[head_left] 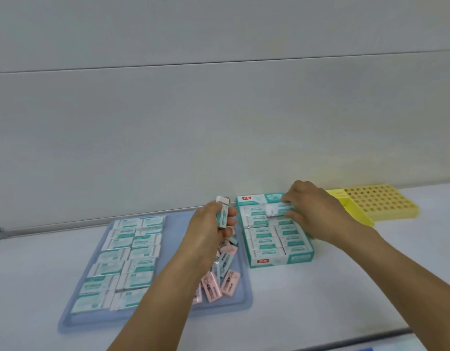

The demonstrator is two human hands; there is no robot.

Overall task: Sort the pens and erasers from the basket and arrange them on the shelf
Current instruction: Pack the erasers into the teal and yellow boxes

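Note:
A blue tray (173,224) lies on the white surface with two rows of green-and-white erasers (122,262) on its left side and a loose pile of pink erasers (218,285) on its right. My left hand (208,231) grips one green-and-white eraser (222,214) upright above that pile. To the right stands a teal display box (287,258) packed with the same erasers. My right hand (312,211) pinches an eraser (277,207) at the box's far end, pressing it in among the others.
A yellow rack (381,201) with many round holes sits at the back right against the wall. The white surface's front edge (386,334) runs across the lower right.

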